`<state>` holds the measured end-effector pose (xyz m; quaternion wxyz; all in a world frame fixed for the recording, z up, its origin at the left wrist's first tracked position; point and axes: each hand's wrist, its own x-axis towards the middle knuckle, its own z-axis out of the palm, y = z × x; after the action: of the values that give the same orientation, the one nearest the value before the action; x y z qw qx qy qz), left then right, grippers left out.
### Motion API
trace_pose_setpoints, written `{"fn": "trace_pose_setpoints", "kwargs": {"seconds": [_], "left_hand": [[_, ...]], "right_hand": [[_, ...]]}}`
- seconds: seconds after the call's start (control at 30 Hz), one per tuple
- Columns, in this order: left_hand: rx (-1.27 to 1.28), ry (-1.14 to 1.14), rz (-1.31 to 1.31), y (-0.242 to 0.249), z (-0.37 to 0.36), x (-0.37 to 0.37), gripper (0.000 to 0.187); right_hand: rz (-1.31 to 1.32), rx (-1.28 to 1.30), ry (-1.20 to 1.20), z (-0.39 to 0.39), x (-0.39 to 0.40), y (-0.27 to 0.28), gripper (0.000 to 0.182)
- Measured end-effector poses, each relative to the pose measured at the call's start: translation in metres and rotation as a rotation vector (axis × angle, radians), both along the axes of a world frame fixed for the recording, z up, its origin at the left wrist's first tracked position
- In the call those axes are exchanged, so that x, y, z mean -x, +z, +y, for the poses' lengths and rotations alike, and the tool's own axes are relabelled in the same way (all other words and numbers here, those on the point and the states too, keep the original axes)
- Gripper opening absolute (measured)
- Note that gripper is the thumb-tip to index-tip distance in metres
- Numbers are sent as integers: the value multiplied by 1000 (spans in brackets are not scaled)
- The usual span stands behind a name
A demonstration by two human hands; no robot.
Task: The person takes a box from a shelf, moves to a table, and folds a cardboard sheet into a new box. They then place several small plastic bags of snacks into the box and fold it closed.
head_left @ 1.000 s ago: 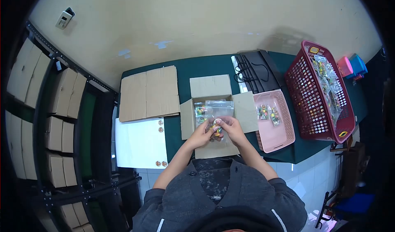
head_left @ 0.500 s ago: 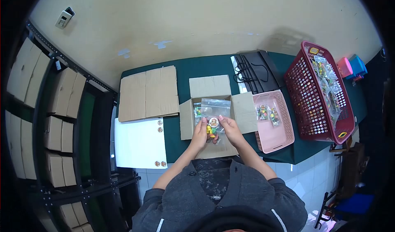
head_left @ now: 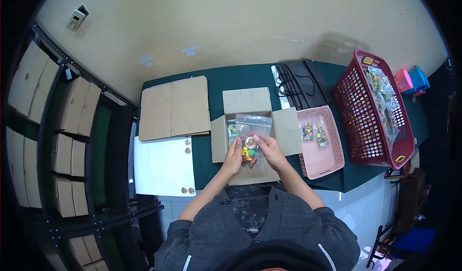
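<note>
Bag: here it is, a clear bag [head_left: 248,152] of colourful pieces, up in both hands over the open carton [head_left: 246,101] at the table's [head_left: 240,76] near edge, its top lying across the carton's mouth.
Left hand: this one [head_left: 232,156] is curled nearly closed, pinching the bag's left side, thumb in front, other fingertips hidden.
Right hand: partly curled, this one [head_left: 271,153] has the bag's right side, thumb beside the round sticker [head_left: 250,143].
Sticker: sits mid-bag, just above the pieces; a push from that right thumb could crease or skew it, especially on such slack plastic.
Bag top: whether it is sealed, I cannot tell; if it is open, a tilt or hard squeeze could send pieces into the carton.
Grip: only the sides are pinched and the weight hangs low, so a loose thumb might let the bag slide towards the near flap [head_left: 250,175].
Right flap: this one [head_left: 287,131] reaches the left rim of the pink basket [head_left: 327,163]; a forearm knock could nudge that basket and its two packets.
White sheet: round stickers sit by the right corners of the sheet [head_left: 161,167], near and far; a dragging left sleeve might shift it.
</note>
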<state>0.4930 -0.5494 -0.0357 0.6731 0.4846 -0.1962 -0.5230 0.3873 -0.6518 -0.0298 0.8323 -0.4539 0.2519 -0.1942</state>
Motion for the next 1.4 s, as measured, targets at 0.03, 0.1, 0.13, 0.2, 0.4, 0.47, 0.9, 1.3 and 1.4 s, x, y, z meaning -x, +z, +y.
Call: {"fn": "trace_pose_setpoints", "kwargs": {"seconds": [0.03,0.1,0.13,0.2,0.4,0.47,0.9,1.3,1.4], "left_hand": [[45,-47,28,4,0,0,31],[35,-65,-217,6,-4,4,30],[27,-81,-465,8,-7,6,31],[33,-113,-265,14,-5,6,31],[20,-91,-307,1,-8,1,28],[31,93,-53,0,-9,-1,30],[36,-121,-278,20,-6,9,37],[104,107,-594,-2,-13,-6,36],[1,101,-309,-1,-10,-18,25]], "right_hand": [[49,189,-38,2,-2,4,36],[100,377,-77,-1,-1,6,36],[124,273,-51,-7,1,5,35],[146,168,-25,-10,3,4,35],[70,-68,-116,-11,-1,3,33],[52,267,-26,-2,-1,13,39],[50,179,-170,-4,2,0,24],[39,183,-226,-3,3,-7,20],[143,267,-84,4,3,-6,22]]}}
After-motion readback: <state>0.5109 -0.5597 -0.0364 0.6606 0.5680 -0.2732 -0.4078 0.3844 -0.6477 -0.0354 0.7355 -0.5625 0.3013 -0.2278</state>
